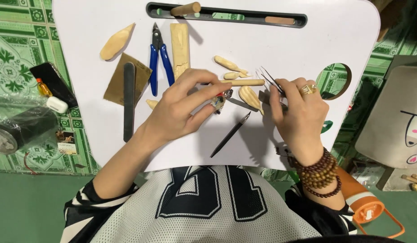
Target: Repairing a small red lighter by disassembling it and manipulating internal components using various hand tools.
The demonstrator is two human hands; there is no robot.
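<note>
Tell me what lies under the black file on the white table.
Under the black file lies a brown sandpaper sheet, on the white table. The strip of sandpaper directly beneath the file is hidden.

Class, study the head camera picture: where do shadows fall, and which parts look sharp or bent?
Head view: even light; soft shadows below the left hand and right hand on the white tray; tools sharp; tray edges bow from wide-lens distortion.

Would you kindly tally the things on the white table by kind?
Wood pieces: 9
Blue-handled pliers: 1
Sandpaper: 1
File: 1
Dark pointed tools: 2
Tweezers, in right hand: 1
Small item under left hand: 1
Total: 16
</note>
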